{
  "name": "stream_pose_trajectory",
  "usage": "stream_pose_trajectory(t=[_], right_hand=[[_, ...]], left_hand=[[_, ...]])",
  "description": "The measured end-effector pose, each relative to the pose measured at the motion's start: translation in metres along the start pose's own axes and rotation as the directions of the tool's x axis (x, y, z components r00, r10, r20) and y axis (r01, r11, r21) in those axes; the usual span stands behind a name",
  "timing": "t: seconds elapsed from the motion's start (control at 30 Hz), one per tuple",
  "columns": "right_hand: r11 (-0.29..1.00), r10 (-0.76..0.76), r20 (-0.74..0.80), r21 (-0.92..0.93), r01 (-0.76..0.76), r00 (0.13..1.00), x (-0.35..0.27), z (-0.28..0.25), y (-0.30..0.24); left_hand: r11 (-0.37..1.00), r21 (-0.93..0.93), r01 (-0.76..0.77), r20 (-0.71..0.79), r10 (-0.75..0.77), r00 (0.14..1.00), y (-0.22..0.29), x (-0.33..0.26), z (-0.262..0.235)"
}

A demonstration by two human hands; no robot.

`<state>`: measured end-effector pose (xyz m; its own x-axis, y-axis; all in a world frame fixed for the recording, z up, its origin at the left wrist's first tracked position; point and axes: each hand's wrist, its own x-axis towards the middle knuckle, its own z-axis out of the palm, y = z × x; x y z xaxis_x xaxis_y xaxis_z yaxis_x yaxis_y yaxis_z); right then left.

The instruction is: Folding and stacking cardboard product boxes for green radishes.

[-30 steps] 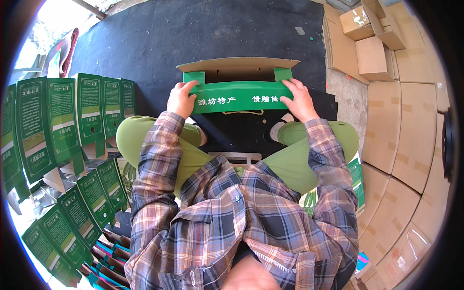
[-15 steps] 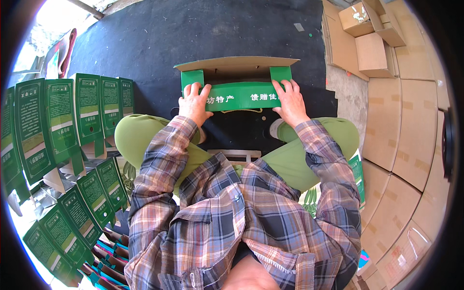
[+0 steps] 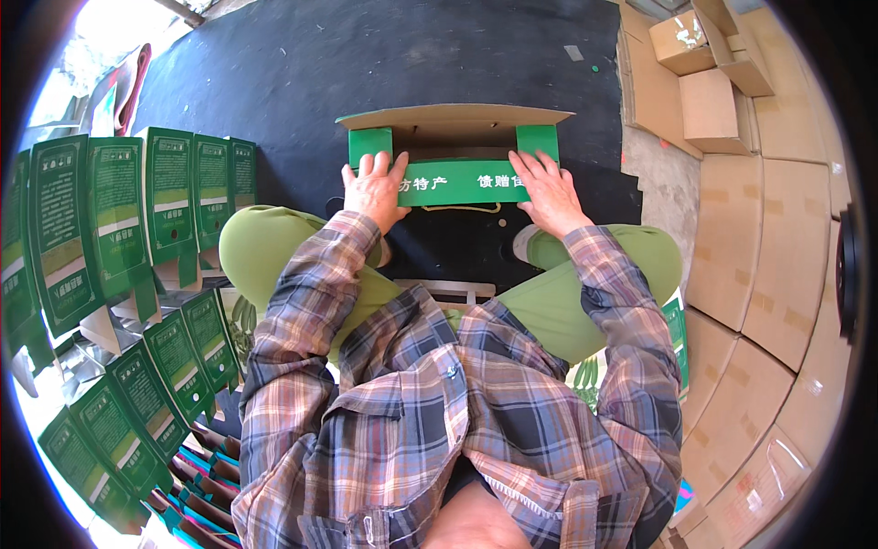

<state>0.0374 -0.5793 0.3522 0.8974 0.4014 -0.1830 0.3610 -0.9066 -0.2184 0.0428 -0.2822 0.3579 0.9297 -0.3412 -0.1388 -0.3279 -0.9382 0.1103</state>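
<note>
A green cardboard gift box point(image 3: 455, 151) with a brown inside stands open on the black floor mat point(image 3: 384, 64) in front of my knees. Its far flap is raised and two green side flaps stand up. My left hand point(image 3: 373, 189) lies flat on the left part of the box's near green panel, fingers spread. On the panel's right part rests my right hand point(image 3: 547, 190), pressing it down. A thin cord handle point(image 3: 462, 209) shows just under the panel, between my hands.
Rows of folded green boxes point(image 3: 137, 210) stand and lean along the left, more below left point(image 3: 137, 403). Flat brown cartons point(image 3: 777, 274) cover the right side, with small open cartons point(image 3: 704, 55) at top right. A white stool frame point(image 3: 448, 291) sits between my legs.
Both hands have slid inward and down onto the box's near green panel. The box has shifted slightly toward me and its side flaps stand more upright.
</note>
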Motion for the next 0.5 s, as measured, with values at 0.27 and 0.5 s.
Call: stream_pose_trajectory(t=[0.27, 0.5], right_hand=[[0.998, 0.065, 0.09, -0.031, -0.063, 0.994, 0.004, -0.005, -0.008], [0.995, 0.095, 0.061, 0.008, -0.096, 0.994, 0.01, -0.007, -0.008]], left_hand=[[0.974, -0.174, -0.148, -0.163, 0.12, 0.979, 0.024, 0.014, 0.016], [0.96, -0.239, -0.142, -0.185, 0.099, 0.978, 0.023, 0.027, 0.023]])
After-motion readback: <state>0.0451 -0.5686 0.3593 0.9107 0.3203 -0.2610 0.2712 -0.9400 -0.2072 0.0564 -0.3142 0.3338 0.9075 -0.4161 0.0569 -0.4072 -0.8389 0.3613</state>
